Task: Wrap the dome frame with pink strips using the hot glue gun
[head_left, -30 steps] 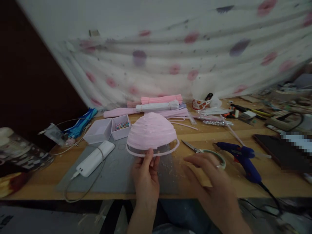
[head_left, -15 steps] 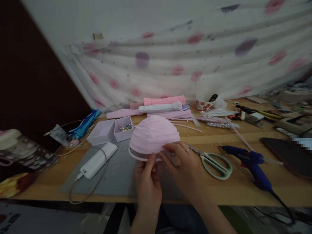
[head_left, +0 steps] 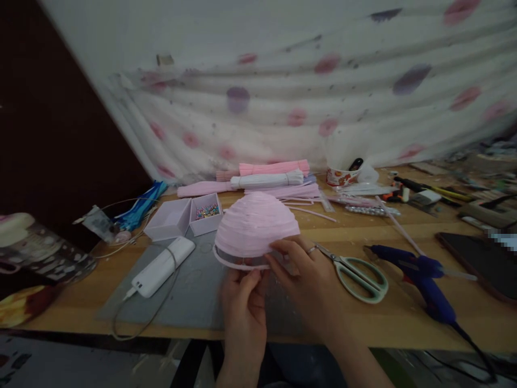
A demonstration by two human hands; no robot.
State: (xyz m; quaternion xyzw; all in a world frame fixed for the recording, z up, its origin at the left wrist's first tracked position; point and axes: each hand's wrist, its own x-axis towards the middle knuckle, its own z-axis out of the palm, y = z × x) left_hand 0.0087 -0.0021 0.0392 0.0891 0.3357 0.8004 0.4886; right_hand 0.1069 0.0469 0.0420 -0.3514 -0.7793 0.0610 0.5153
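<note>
A pale pink dome (head_left: pixel 256 223) of stacked, wound strips is held over the grey mat in the middle of the view. Along its front, a thin pink strip (head_left: pixel 232 265) curves below the lowest layer, leaving a gap. My left hand (head_left: pixel 245 307) is closed under the front, thumb and fingers pinching that strip. At the dome's lower right, my right hand (head_left: pixel 307 275) is closed too, its thumb and index finger gripping the strip near the edge. The right hand hides part of the dome's right rim. Green-handled scissors (head_left: pixel 361 277) lie just right of that hand.
Right of the scissors lie a blue glue gun (head_left: pixel 420 275) and a dark phone (head_left: pixel 476 264). On the left are a white power bank (head_left: pixel 163 267) with its cable, a box of colourful beads (head_left: pixel 205 221) and a tumbler (head_left: pixel 44 248). Bundled pink and white stems (head_left: pixel 266 179) lie behind.
My left thumb has lowered slightly along the strip at the dome's front. The right hand keeps nearly the same grip. The view has shifted slightly.
</note>
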